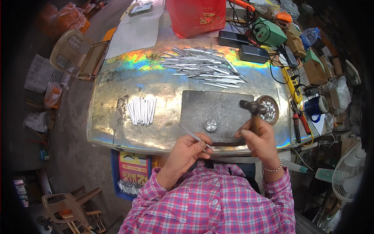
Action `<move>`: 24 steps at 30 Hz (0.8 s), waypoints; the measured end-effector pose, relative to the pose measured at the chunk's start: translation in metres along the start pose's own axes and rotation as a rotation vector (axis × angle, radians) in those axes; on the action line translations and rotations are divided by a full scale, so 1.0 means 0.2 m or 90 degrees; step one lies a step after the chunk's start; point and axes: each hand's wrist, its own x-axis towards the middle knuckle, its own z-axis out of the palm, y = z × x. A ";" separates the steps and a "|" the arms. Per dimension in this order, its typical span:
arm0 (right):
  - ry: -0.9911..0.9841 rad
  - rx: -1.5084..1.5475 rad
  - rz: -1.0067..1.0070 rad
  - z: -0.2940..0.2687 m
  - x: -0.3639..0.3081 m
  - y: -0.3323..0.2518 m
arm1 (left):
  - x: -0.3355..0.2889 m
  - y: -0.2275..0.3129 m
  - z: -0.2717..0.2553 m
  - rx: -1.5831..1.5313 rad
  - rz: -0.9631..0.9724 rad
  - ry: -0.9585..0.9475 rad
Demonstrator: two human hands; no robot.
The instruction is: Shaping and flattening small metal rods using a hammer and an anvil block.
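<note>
My left hand (186,151) pinches a thin silvery metal rod (190,133) at the near edge of a dark grey slab (196,107). The rod slants up and to the left out of my fingers. In my right hand (261,141) is a hammer (252,107), gripped by its wooden handle and raised over the slab's right side. A short, shiny round metal block (210,125) sits on the slab between my hands. Just right of the hammer head is a round brown dish (277,116) with small shiny metal bits in it.
A neat row of metal rods (142,112) lies at left; a loose pile of rods (202,66) is beyond the slab. A red bag (196,17) stands at the back. Cables, black boxes (253,54), a yellow power strip (291,84), pliers (295,123) and a blue mug (314,106) crowd the right.
</note>
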 end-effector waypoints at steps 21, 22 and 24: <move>-0.121 -0.102 -0.166 0.29 0.01 0.12 | 0.02 -0.06 0.02 -0.358 -0.125 0.032; -0.122 -0.102 -0.165 0.29 0.01 0.12 | 0.02 -0.06 0.02 -0.364 -0.123 0.031; -0.105 -0.152 -0.173 0.30 0.01 0.11 | 0.02 -0.07 0.02 -0.370 -0.123 0.030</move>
